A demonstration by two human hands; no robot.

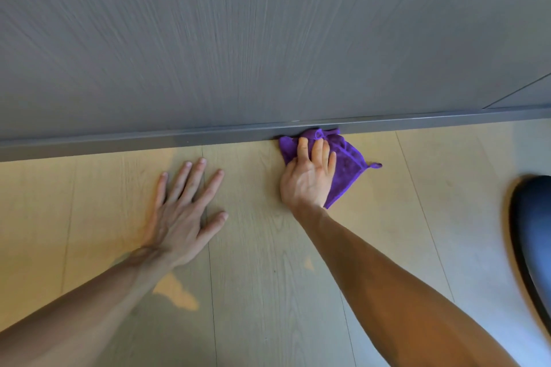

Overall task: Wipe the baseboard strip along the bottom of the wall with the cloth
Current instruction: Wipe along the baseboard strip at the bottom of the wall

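Baseboard [119, 144] runs as a long grey strip across the whole view, from the left edge to the right edge, rising slightly toward the right, where the grey wall [238, 39] meets the pale wood floor [253, 292]. That long axis is what the wiping stroke has to follow: any travel must go sideways along the strip, not toward or away from the wall.

Furthest left, the left hand [182, 211] lies flat on the floor with its fingers spread, holding nothing, a little short of the strip; it looks like a prop for the body's weight. To its right, the right hand [308, 176] presses down on the purple cloth [346, 167], fingers curled over the fabric and gripping it. The cloth's far edge is bunched up against the face of the strip, though blur makes it hard to say how firmly it bears there; the rest of it trails on the floor, a small loop at its right corner.

The right hand is thus the one at the strip, with long stretches of it open on both sides. At the far right edge a dark rounded object [533, 232] sits on the floor, too blurred to identify.
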